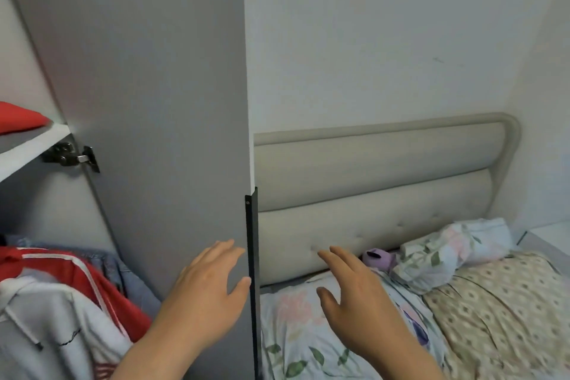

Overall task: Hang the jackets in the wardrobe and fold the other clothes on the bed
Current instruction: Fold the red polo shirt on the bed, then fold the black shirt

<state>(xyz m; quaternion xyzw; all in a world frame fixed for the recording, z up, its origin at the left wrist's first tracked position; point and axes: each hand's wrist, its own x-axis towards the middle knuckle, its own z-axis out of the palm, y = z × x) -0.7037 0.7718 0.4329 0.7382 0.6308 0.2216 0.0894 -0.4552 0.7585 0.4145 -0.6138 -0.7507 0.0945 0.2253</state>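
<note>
Your left hand [212, 290] lies flat on the grey wardrobe door [154, 102] by its black edge strip [252, 256], right hand [351, 302] loose and empty; push evenly, keeping the red white-striped jacket [71, 271] clear.

The light is soft and even, a little dim, with no glare. Shadows are weak. The picture is slightly blurred, most at the hands [209, 284]. Straight edges of the wardrobe door [160, 102] bend near the borders.
</note>
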